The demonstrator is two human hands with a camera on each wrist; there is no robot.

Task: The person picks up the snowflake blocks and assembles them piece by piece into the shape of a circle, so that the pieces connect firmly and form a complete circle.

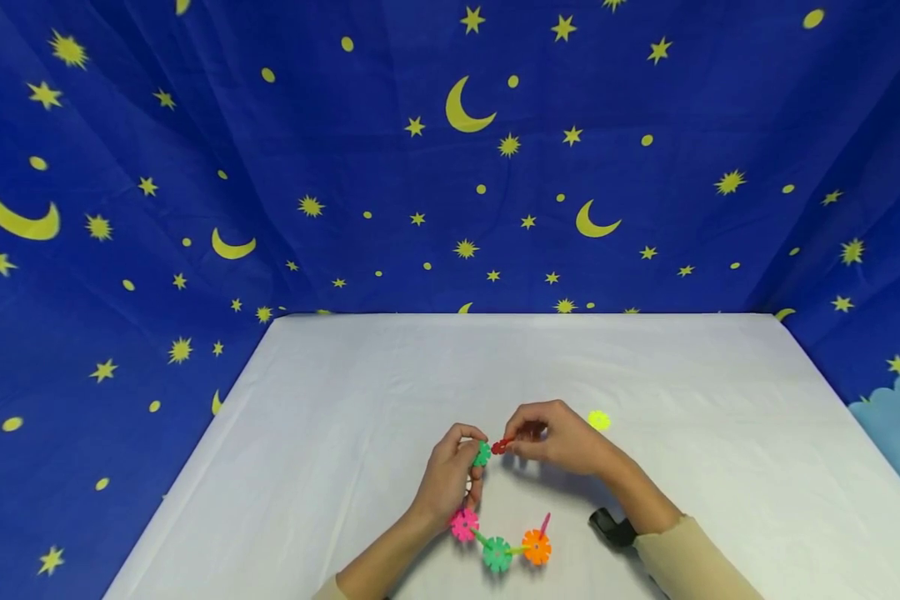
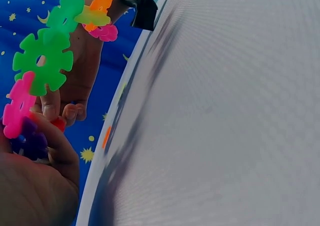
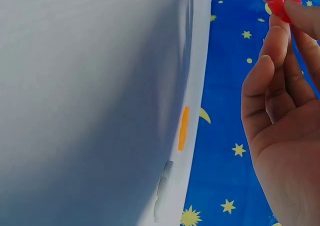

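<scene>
A green disc is pinched by the left hand above the worktop, between its left and right edges. A red disc is pinched between thumb and fingers of the right hand, just beside the green one; whether the two touch cannot be told. From the left hand, a disc chain is extended toward the near edge. A yellow disc is placed beyond the right wrist. The far edge is backed by blue cloth.

The desk loses its near edge below the head view; the left hand partly hides a purple piece.
</scene>
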